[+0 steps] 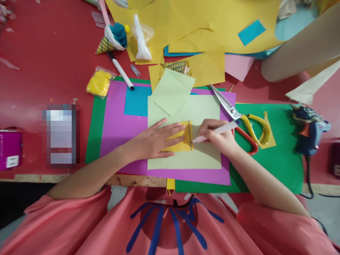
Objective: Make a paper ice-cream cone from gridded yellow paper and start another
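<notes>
My left hand (pixel 155 140) lies flat, fingers spread, pressing down a small yellow paper piece (pixel 184 141). My right hand (pixel 219 136) grips a white marker (pixel 216 131) with its tip at the dark line drawn along the yellow piece's right edge. The yellow piece rests on a pale green sheet (pixel 202 156), which lies on a purple sheet (pixel 117 124) over green paper (pixel 278 159).
Scissors (pixel 244 122) with yellow and red handles lie just right of my right hand. A blue glue gun (pixel 309 129) sits at the far right. Another marker (pixel 120 71), a yellow bag (pixel 99 83), paper cones and yellow sheets (pixel 207 24) lie farther back. Another person's arm (pixel 300 49) is at top right.
</notes>
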`<state>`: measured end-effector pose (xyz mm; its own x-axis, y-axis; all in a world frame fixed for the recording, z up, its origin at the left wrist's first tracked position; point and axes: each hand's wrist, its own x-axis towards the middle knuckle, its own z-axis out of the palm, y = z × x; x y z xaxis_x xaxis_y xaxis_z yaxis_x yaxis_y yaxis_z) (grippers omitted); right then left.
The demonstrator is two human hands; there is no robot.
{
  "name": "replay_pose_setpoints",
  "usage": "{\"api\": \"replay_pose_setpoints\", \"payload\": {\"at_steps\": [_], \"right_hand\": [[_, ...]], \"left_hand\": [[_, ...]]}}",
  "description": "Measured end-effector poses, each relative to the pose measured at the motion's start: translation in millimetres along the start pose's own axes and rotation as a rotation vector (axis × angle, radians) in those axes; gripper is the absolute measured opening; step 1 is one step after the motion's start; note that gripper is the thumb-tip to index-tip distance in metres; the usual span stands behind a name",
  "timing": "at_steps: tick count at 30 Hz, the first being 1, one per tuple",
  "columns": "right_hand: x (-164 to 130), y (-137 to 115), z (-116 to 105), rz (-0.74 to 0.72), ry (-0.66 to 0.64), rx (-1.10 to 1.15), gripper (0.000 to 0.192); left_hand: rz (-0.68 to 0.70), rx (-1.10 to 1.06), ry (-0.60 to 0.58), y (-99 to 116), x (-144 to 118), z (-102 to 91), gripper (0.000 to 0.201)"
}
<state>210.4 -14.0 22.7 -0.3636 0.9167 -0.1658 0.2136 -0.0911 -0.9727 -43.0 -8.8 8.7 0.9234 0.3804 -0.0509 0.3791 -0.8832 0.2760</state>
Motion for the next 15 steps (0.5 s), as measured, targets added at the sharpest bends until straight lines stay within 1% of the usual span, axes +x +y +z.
{"api": "replay_pose_setpoints", "payload": {"at_steps": [2,4,7,11,15], "right_hand": [[1.1,2.9,0.4,0.019,0.152,0.073,0.023],[1.5,6.4,2.0,0.008,0.212,0.118,0.021],[0.7,9.4,5.3,-0.017,0.239,0.049,0.015],[-0.8,9.2,7.4,-0.045,0.217,-0.086,0.011],[-0.9,9.7,6.7,-0.020,0.244,-0.173,0.008]], "left_hand": [[-0.006,0.006,0.006,0.3,-0.7,-0.9,0.052],[-0.015,0.006,0.022,0.6,-1.1,-2.0,0.051],[-0.021,-0.005,0.039,0.5,-1.2,-3.3,0.047],[-0.017,-0.021,0.028,-0.2,-0.9,-3.3,0.047],[-0.019,-0.002,0.004,-0.1,-1.0,-2.9,0.049]]}}
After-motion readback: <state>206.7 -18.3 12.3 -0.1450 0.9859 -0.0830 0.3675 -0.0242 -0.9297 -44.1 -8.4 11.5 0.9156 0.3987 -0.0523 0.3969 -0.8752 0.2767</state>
